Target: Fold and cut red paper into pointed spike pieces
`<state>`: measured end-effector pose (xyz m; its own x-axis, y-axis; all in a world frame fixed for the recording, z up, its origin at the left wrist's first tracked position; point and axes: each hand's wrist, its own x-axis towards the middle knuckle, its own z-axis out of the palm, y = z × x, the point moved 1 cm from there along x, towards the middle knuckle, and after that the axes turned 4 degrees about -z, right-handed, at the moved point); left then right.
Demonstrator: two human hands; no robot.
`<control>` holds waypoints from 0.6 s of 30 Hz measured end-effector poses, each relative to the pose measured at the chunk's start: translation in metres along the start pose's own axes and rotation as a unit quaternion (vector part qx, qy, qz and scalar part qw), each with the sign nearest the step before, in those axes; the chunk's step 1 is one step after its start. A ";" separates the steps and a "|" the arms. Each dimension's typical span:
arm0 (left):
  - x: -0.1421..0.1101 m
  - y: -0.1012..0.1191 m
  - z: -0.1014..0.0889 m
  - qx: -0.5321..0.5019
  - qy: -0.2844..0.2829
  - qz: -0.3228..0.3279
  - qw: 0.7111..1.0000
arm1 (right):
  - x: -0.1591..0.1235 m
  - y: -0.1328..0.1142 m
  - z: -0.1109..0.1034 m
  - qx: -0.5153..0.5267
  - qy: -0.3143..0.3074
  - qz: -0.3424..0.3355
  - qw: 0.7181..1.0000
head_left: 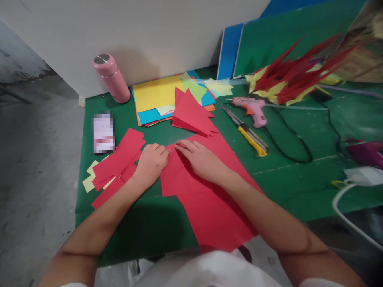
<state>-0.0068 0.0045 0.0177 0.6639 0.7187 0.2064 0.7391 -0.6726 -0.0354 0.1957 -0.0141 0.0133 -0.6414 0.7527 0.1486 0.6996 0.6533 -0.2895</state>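
A smaller sheet of red paper (185, 181) lies on top of a larger red sheet (223, 223), which reaches the table's near edge. My left hand (152, 161) is closed, its curled fingertips gripping the smaller sheet at its far left corner. Close beside it, my right hand (205, 161) has its fingers pressed together at the far edge of the same sheet, the thumb mostly hidden. Just beyond my hands sit folded, pointed red paper pieces (191, 113). Red paper strips (119, 159) lie to the left, over small pale yellow pieces (89, 184).
A pink bottle (115, 81) and a blurred-out phone (103, 133) stand at left. Behind are coloured sheets (155, 93). To the right lie a yellow utility knife (251, 139), a pink glue gun (253, 109) with its cord, a red-and-yellow paper flame (287, 75) and a white plug block (363, 175).
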 end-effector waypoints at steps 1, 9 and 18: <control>0.000 0.001 -0.001 0.003 -0.004 -0.012 1.000 | 0.000 0.000 0.001 0.001 0.001 0.003 1.000; -0.006 0.004 -0.008 0.037 -0.020 -0.143 0.989 | -0.001 0.001 0.002 0.014 0.014 0.004 1.000; -0.004 0.005 -0.002 -0.057 -0.004 -0.157 0.986 | -0.005 0.005 0.004 0.066 0.045 0.016 0.997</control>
<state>-0.0064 -0.0024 0.0188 0.4058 0.8955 0.1827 0.8912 -0.4321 0.1384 0.2013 -0.0145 0.0070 -0.5846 0.7812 0.2193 0.6679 0.6167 -0.4166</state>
